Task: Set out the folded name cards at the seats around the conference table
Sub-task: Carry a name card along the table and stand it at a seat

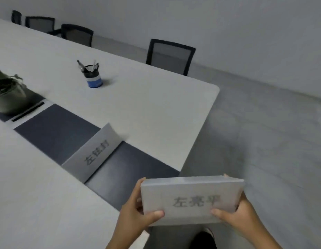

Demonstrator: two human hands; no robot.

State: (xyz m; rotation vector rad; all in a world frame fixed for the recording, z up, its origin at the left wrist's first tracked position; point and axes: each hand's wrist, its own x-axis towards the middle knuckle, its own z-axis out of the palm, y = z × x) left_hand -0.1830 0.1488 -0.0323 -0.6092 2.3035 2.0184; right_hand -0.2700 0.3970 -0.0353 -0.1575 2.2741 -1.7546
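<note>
Plant [7, 94]: we see it at the far left on the table [147, 108], sitting on the dark centre strip [53, 133]; blurred, cut off by the frame edge.
Chairs: we count three along the table's far side at upper left, the nearest of them [77, 35] pushed in, and one more [171, 56] farther right, close to the table's corner.
Pen cup [92, 77]: we find it upright on the white surface beyond the strip, dark with a blue base, a few pens leaning out of it.
Placed card [92, 153]: it rests across the strip near the table's end, printed face turned up toward us, one long edge raised.
Left hand [138, 212]: our fingers curl behind the held card's left edge while the thumb presses on its front lower corner, pinching it.
Held card [192, 200]: we hold this stack of name cards off the table's end, over the floor [263, 141], printed side toward us, the top one showing three characters; how many cards lie under it we cannot tell.
Right hand [240, 216]: our thumb lies on the card's front lower right and the fingers wrap behind, one fingertip showing above the top edge.
</note>
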